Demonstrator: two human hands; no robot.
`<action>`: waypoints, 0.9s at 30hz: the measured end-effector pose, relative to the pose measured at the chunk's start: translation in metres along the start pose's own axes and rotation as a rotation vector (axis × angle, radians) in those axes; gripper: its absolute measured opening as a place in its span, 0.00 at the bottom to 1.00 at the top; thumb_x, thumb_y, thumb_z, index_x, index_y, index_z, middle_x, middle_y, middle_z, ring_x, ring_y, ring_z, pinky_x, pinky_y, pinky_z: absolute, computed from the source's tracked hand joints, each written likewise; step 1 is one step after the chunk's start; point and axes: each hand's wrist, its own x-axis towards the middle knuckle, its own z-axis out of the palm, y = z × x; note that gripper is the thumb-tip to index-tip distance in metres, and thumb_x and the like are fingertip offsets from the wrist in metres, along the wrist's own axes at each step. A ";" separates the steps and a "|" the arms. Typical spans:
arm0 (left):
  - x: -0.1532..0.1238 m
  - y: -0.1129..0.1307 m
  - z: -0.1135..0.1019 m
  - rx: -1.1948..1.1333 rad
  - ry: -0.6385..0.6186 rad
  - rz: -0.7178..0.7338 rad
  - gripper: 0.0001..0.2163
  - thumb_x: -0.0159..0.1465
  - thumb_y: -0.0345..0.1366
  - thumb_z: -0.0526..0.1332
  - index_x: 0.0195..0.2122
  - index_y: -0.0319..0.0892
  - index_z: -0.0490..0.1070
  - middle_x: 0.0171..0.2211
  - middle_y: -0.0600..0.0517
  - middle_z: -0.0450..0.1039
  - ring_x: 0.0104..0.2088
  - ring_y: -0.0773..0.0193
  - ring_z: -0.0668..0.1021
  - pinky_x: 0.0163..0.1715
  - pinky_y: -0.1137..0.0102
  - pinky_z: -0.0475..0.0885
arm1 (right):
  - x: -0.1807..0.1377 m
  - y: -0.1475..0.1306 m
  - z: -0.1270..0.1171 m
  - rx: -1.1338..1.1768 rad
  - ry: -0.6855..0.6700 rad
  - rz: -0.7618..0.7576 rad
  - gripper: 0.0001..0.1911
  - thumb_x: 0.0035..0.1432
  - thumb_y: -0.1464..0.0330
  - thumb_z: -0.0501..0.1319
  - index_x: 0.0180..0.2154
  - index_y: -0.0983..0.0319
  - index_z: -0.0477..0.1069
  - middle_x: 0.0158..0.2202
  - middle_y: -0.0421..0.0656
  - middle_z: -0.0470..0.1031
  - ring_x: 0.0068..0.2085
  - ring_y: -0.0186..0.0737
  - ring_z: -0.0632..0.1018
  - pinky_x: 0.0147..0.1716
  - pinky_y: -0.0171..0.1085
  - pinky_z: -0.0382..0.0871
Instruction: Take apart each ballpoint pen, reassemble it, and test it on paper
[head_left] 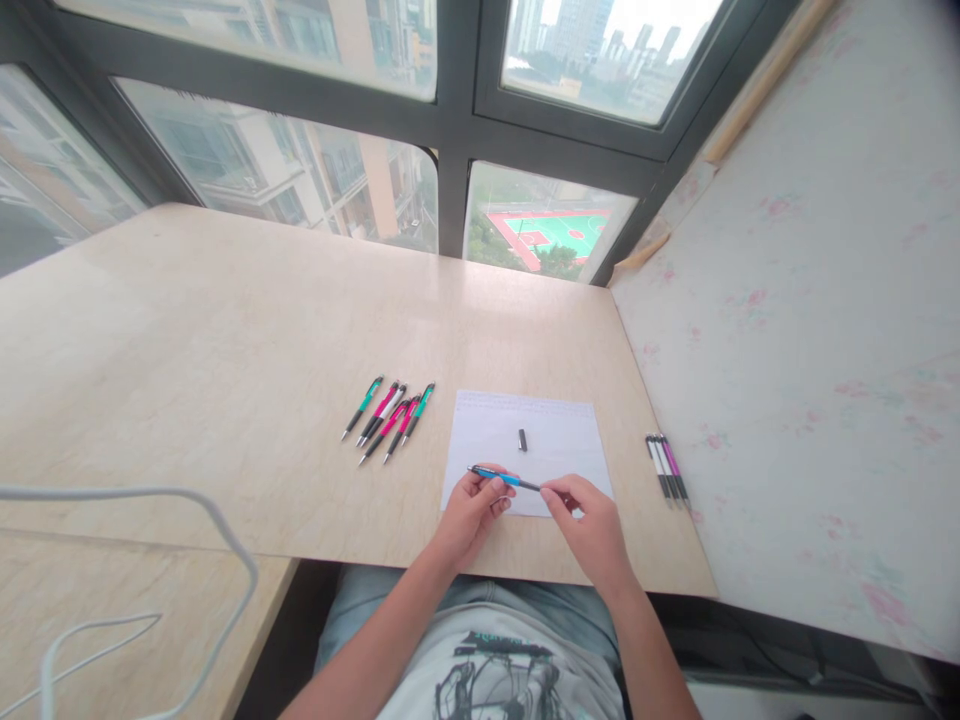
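Observation:
My left hand [477, 505] is closed around the blue barrel of a pen [504, 478], its dark clicker end pointing left. At the pen's other end a thin dark length sticks out, and the fingertips of my right hand [586, 520] pinch its tip. Both hands are over the near part of a white sheet of paper [559, 425] with lines of writing along its top. A short black tube [523, 440], like a pen's grip piece, lies on the sheet just beyond my hands.
To the left lies a group of several pens [388, 425] in green, pink and white with black grips. Three pens [666, 468], two white and one purple, lie beside the wall [795, 380] at right. A white cable [217, 515] loops over the lower left of the table [247, 330].

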 end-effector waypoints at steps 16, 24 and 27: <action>0.000 0.000 -0.002 0.022 -0.017 0.002 0.13 0.55 0.34 0.72 0.39 0.39 0.74 0.34 0.50 0.77 0.32 0.68 0.76 0.34 0.72 0.69 | 0.005 0.000 0.004 -0.062 -0.104 0.046 0.21 0.67 0.58 0.50 0.26 0.60 0.69 0.24 0.40 0.71 0.28 0.37 0.72 0.30 0.35 0.63; 0.000 0.000 0.000 0.040 -0.020 0.006 0.12 0.55 0.35 0.72 0.38 0.39 0.74 0.34 0.49 0.77 0.33 0.68 0.76 0.35 0.72 0.69 | 0.007 -0.003 0.004 -0.081 -0.100 0.041 0.21 0.67 0.58 0.50 0.25 0.60 0.68 0.23 0.39 0.71 0.26 0.36 0.72 0.29 0.34 0.62; 0.000 0.000 0.000 0.031 -0.007 0.007 0.13 0.54 0.35 0.72 0.38 0.40 0.74 0.34 0.50 0.77 0.33 0.68 0.76 0.34 0.72 0.69 | 0.006 -0.002 0.005 -0.064 -0.113 0.066 0.19 0.66 0.58 0.52 0.28 0.60 0.69 0.25 0.39 0.73 0.27 0.36 0.72 0.28 0.34 0.62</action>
